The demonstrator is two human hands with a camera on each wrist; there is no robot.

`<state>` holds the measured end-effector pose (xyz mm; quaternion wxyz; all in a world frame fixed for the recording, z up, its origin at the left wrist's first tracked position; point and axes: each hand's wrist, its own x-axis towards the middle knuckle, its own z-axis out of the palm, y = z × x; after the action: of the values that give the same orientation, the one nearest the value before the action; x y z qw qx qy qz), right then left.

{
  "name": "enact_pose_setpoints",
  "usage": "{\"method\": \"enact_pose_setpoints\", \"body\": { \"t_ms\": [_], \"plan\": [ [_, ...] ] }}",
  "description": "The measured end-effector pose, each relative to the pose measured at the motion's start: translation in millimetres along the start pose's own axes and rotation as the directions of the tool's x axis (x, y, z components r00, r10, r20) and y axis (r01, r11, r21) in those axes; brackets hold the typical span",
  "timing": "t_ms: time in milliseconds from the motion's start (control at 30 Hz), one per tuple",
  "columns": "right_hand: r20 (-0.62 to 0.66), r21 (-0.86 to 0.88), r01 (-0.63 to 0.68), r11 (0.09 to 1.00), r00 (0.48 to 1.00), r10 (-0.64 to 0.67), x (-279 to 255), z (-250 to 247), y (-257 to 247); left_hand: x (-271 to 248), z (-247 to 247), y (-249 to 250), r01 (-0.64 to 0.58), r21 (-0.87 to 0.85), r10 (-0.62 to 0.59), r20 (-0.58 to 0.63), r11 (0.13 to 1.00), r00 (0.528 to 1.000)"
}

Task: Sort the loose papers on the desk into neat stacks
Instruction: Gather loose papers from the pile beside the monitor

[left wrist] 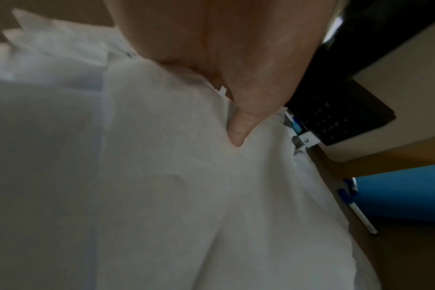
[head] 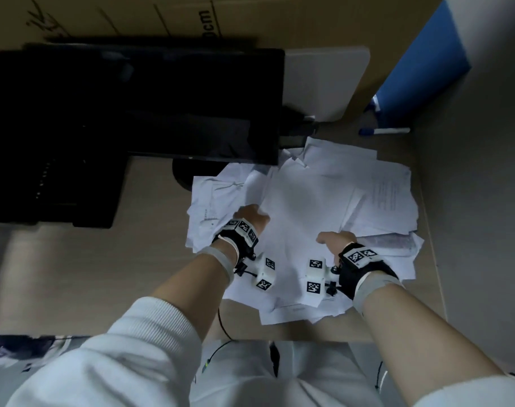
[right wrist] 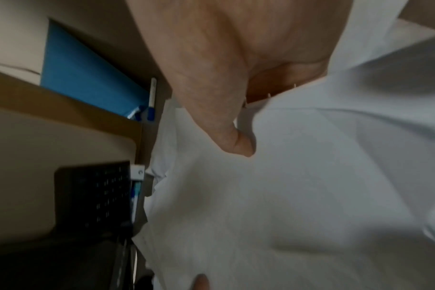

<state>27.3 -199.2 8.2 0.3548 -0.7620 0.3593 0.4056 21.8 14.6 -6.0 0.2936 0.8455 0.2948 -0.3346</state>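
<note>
Paper hides the fingers [left wrist: 236, 135] of both hands, and print on the sheets [head: 385, 192] blurs unreadable.

Matt white papers [head: 306, 201] — smooth wood-look desk [head: 83, 265]

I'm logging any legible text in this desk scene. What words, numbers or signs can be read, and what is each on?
"0cm", cut off at the left: on the cardboard panel behind the monitor.
Handwritten black scrawl on the same cardboard: not legible.
Printed lines on the papers: too small and blurred to read.
Black-and-white square markers on the wrist rigs: coded patterns, no letters.
Keyboard keys: too dark to read.
</note>
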Motion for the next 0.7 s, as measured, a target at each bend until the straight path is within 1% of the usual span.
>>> {"method": "enact_pose_setpoints", "body": {
  "t_ms": [67, 133, 167, 267, 300, 367, 467, 567, 667, 700],
  "plan": [
    [0.017, -0.022, 0.024, 0.999, 1.0, -0.024, -6, 31, 3, 0, -10, -29, 0.032, 0.132, -0.025, -0.053, 0.991, 0.998],
    [0.009, -0.016, 0.025, 1.0, 1.0, -0.025, -15, 60, 4, 2, -18, -60, 0.051, 0.134, -0.043, -0.061, 0.99, 0.997],
    [-0.011, -0.007, 0.025, 1.0, 1.0, -0.025, -17, 72, 6, 3, -19, -75, 0.064, 0.095, -0.06, -0.042, 0.993, 0.997],
    [-0.039, 0.064, 0.031, 0.997, 0.999, -0.029, -20, 98, 7, 6, -16, -107, 0.126, -0.135, -0.124, 0.028, 0.983, 0.992],
    [-0.037, 0.081, 0.038, 0.996, 0.999, -0.035, -20, 103, 8, 6, -14, -114, 0.126, -0.2, -0.122, 0.034, 0.972, 0.992],
    [-0.048, 0.08, 0.067, 0.995, 0.997, -0.063, -18, 110, 12, 8, -9, -121, 0.117, -0.292, -0.113, 0.033, 0.949, 0.993],
    [-0.066, 0.089, 0.119, 0.989, 0.991, -0.113, -19, 114, 19, 6, -4, -125, 0.132, -0.39, -0.114, 0.068, 0.911, 0.991],
    [-0.054, 0.087, 0.145, 0.986, 0.989, -0.141, -21, 113, 19, 3, -3, -127, 0.135, -0.387, -0.097, 0.117, 0.912, 0.988],
    [-0.046, -0.011, 0.16, 0.987, 0.986, -0.16, -23, 105, 16, 3, -4, -126, 0.18, -0.36, -0.112, 0.202, 0.915, 0.973],
    [-0.056, -0.011, 0.166, 0.986, 0.985, -0.166, -22, 102, 15, 1, -3, -123, 0.193, -0.337, -0.118, 0.23, 0.921, 0.966]
  ]
}}
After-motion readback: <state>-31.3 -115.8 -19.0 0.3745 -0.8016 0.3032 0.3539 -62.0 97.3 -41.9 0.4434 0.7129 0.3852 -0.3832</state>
